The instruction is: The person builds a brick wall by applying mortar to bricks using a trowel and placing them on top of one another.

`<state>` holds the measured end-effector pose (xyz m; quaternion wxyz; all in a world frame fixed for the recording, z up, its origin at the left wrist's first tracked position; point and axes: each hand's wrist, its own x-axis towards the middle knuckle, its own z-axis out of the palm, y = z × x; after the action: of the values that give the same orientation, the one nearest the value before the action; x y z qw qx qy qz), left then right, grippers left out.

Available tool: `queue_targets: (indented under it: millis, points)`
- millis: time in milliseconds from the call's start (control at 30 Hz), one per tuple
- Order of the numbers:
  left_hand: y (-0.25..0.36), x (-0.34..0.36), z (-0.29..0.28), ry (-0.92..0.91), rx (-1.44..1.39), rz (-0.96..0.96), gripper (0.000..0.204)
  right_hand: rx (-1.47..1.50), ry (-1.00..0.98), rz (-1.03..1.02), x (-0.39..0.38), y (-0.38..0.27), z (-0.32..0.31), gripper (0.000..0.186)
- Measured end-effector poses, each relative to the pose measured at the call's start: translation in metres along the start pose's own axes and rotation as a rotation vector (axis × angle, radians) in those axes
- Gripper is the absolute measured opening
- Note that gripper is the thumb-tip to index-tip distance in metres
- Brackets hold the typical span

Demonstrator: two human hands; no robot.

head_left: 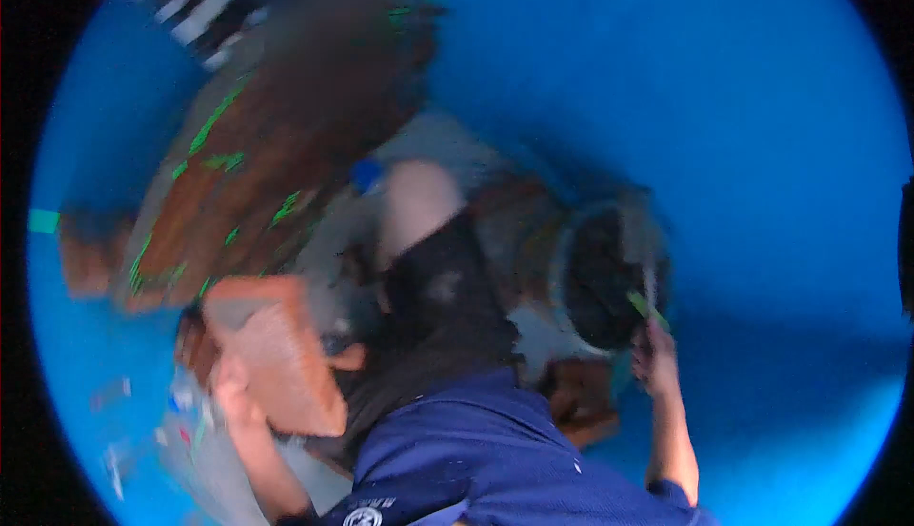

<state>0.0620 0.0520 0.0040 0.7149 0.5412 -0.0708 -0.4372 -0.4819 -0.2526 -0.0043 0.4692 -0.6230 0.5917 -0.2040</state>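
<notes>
Motion smears the whole picture. My left hand [236, 393] is closed on the near left edge of an orange-brown brick [276, 359], which is tilted, with its broad face toward me. On the right, my right hand [655, 357] grips what looks like a trowel [649, 283], its greyish blade blurred and a green part showing just above my fingers. The blade is over a round bucket [562, 288] with dark grey material inside. Whether the blade touches that material I cannot tell.
A long brown brick structure [257, 183] runs from the left toward the top. A blurred brick [95, 250] is beyond its left end, and brown pieces [581, 397] lie below the bucket. Striped black-and-white cloth [205, 2] shows at the top left. Blue surface [666, 69] surrounds everything.
</notes>
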Motion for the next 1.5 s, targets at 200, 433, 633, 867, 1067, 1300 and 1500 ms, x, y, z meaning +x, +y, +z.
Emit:
queue_targets:
  millis: [200, 433, 633, 867, 1067, 1300, 1500]
  points:
    - [0.030, 0.026, 0.054, -0.258, 0.164, -0.218, 0.054, 0.106, -0.337, -0.148, 0.025, -0.088, 0.022, 0.043]
    - [0.043, -0.006, 0.043, -0.430, 0.159, -0.269, 0.061, -0.307, -0.664, -0.826, 0.101, -0.176, 0.120, 0.056]
    - [0.020, -0.021, 0.020, -0.288, 0.152, -0.260, 0.061, -0.480, -0.742, -1.179, 0.123, -0.206, 0.169, 0.046]
    - [0.008, -0.034, 0.001, -0.140, 0.149, -0.277, 0.054, -0.692, -0.606, -1.408, 0.148, -0.204, 0.172, 0.041]
    - [-0.009, -0.034, -0.023, -0.188, -0.006, -0.264, 0.046, -0.770, -0.483, -1.372, 0.145, -0.195, 0.166, 0.043]
    - [0.004, -0.024, -0.016, -0.260, 0.022, -0.326, 0.054, -0.646, -0.494, -1.451, 0.123, -0.212, 0.183, 0.041]
    - [0.005, -0.015, -0.013, -0.391, 0.181, -0.370, 0.064, -0.611, -0.605, -1.436, 0.128, -0.218, 0.210, 0.037]
